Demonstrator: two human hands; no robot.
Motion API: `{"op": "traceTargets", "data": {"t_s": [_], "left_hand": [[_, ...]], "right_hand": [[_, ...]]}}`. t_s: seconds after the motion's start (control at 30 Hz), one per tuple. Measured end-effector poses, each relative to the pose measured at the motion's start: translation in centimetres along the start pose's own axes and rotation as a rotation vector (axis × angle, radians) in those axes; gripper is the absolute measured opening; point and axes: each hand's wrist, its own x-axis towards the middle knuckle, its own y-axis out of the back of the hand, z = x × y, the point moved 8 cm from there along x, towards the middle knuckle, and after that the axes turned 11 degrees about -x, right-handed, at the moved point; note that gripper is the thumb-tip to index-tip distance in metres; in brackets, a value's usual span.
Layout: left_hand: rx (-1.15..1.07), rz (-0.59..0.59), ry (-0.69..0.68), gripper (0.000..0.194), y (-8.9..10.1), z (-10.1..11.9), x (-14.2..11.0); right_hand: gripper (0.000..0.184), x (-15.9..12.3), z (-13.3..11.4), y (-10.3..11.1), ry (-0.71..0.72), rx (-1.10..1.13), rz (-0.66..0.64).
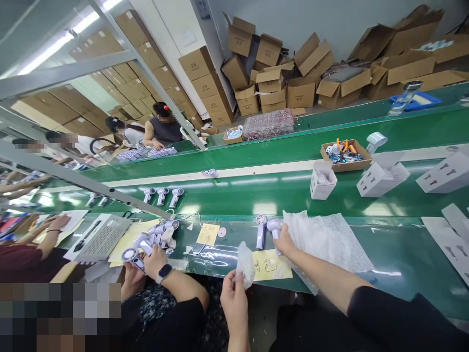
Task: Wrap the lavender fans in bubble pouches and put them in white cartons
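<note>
Through my head camera I see, on the left, a worker (174, 288) holding a small fan (129, 255). Next, my left grip (233, 293) pinches a cloudy plastic bag (245, 264) near the front edge of the counter (399, 249). Then come a yellow paper (273, 266) and, behind it, a purple fan (261, 235). Just beside that, my right grip (285, 242) is wrapped around another purple fan (273, 225). Bubble bags (340, 239) lie to the right.
</note>
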Motion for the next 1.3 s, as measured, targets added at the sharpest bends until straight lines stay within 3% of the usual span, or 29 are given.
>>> {"op": "traceTargets", "data": {"t_s": [0.1,0.17,0.27,0.37,0.47,0.53,0.63,0.7,0.77,0.93,1.0,1.07,1.17,1.3], "left_hand": [[0.1,-0.03,-0.111,0.044,-1.5,1.1,0.8],[0.101,-0.1,-0.163,0.042,-3.9,2.2,1.3],[0.107,-0.313,-0.191,0.039,-9.4,3.6,0.8],[0.083,-0.589,-0.169,0.036,-15.1,4.4,-1.4],[0.018,-0.828,-0.107,0.035,-19.3,4.4,-4.0],[0.001,-0.939,-0.057,0.037,-21.3,4.2,-5.5],[0.025,-1.084,0.028,0.039,-23.8,3.4,-7.6],[0.055,-1.125,-0.017,0.036,-25.2,3.5,-8.8],[0.096,-1.105,-0.223,0.031,-26.5,4.6,-9.9],[0.247,-1.086,-1.144,0.022,-27.7,7.9,-15.6],[0.27,-1.027,-1.403,0.018,-27.5,8.0,-17.7],[0.266,-1.015,-1.534,0.016,-27.9,7.9,-19.4],[0.21,-1.079,-1.616,0.017,-29.2,8.0,-21.7],[0.178,-1.172,-1.73,0.022,-30.5,7.8,-24.2]], "right_hand": [[0.063,-1.7,0.1,2.9,-0.011,0.119,-0.062],[0.053,-4.1,-0.3,5.1,0.042,0.254,-0.159],[0.042,-9.2,-0.8,7.8,0.154,0.599,-0.408],[0.062,-14.0,0.3,9.2,0.197,0.75,-0.585],[0.099,-16.0,3.2,10.0,0.152,0.749,-0.541],[0.107,-16.4,5.2,10.9,0.097,0.789,-0.459],[0.083,-17.1,7.2,12.3,0.081,0.826,-0.433],[0.065,-17.5,8.3,13.5,0.085,0.812,-0.391],[0.059,-17.6,9.8,14.9,0.054,0.801,-0.275],[0.058,-19.0,12.7,17.9,-0.017,0.887,-0.023],[0.057,-19.6,13.4,18.6,-0.007,0.914,0.043],[0.057,-20.0,14.0,19.2,0.004,0.901,0.13],[0.052,-20.2,15.2,20.2,0.001,0.888,0.258],[0.06,-20.5,16.5,20.8,-0.054,1.084,0.245]]}}
